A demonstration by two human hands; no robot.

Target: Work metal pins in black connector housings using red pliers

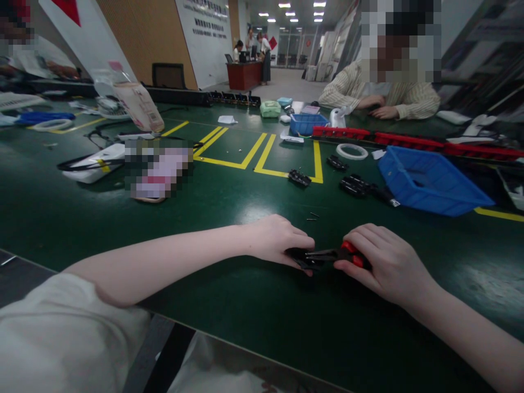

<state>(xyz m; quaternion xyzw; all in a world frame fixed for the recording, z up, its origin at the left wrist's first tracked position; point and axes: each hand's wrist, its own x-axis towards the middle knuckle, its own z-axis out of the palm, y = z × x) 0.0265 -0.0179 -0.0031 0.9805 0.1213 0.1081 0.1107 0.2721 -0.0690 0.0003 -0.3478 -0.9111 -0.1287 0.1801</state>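
My right hand (379, 262) is closed around the red handles of a pair of pliers (327, 255), whose dark jaws point left. Between the thumb and fingers of my left hand (282, 240) is a small black plastic part (305, 257). The tips of the pliers meet this part; whether they grip a pin in it I cannot make out. Two thin metal pins (312, 217) lie on the green table just beyond my hands. Farther off sit several similar black parts (299, 178).
A blue bin (434, 180) stands at the right, with a white ring (352, 152) beside it. Red strips (409, 141) run behind. A phone (161, 172) and a white pouch (96, 164) lie at the left, near a bottle (137, 103). Across the table sits a person (380, 98).
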